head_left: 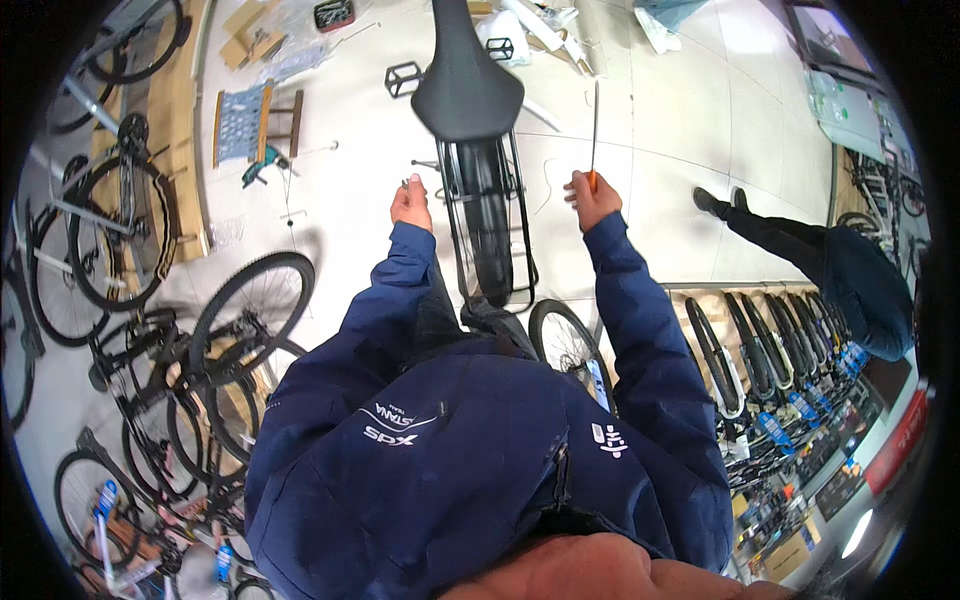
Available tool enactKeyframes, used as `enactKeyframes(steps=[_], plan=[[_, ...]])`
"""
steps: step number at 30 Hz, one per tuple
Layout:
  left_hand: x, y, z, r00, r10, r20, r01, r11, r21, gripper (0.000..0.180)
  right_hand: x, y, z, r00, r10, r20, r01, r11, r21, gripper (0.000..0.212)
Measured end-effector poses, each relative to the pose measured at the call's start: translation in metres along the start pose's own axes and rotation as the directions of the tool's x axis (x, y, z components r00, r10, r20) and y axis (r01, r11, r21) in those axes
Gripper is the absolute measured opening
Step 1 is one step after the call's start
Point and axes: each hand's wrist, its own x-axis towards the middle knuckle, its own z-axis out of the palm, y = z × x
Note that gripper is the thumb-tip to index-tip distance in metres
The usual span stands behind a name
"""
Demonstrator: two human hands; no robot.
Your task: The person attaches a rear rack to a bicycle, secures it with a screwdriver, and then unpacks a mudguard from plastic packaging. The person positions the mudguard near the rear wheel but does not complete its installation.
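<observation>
Hands (411,205) (592,198) raised beside rear rack (523,215)

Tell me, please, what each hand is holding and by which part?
The right hand grips a long screwdriver by its orange handle, shaft pointing up. The left hand pinches something small and dark, too small to identify.

– What is standing along the left?

– Parked bikes (120,230) are lining the floor, and a small wooden stool (256,123) is sitting just beyond them.

– And on the right?

– A person in dark clothes (830,270) is bending over beside a rack of tyres (770,345). Cardboard scraps (250,35) and a loose pedal (403,78) are lying farther off.
</observation>
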Motion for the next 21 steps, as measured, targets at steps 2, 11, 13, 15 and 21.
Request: enactKeyframes(steps=[2,11,13,15,21], plan=[[-0.039,-0.034,-0.026,1.0,-0.002,0.01,0.0,0.989,0.151,0.051,-0.047,0.063,-0.015,0.994,0.099,0.04,-0.1,0.994,0.032,0.037],[-0.181,-0.105,-0.081,0.998,-0.069,-0.005,0.068,0.977,0.203,0.04,-0.208,0.216,-0.043,0.885,0.435,0.163,-0.45,0.891,0.062,0.032],[-0.194,-0.104,-0.091,0.997,-0.074,-0.018,0.076,0.983,0.167,0.041,-0.226,0.229,-0.041,0.873,0.445,0.201,-0.461,0.887,0.039,0.034],[-0.199,-0.104,-0.1,0.996,-0.074,-0.053,0.082,0.98,0.182,0.04,-0.239,0.238,-0.04,0.864,0.453,0.218,-0.462,0.887,-0.013,0.035],[-0.209,-0.11,-0.125,0.999,-0.024,-0.047,0.032,0.985,0.172,0.035,-0.259,0.239,-0.046,0.867,0.415,0.275,-0.392,0.91,-0.138,0.033]])
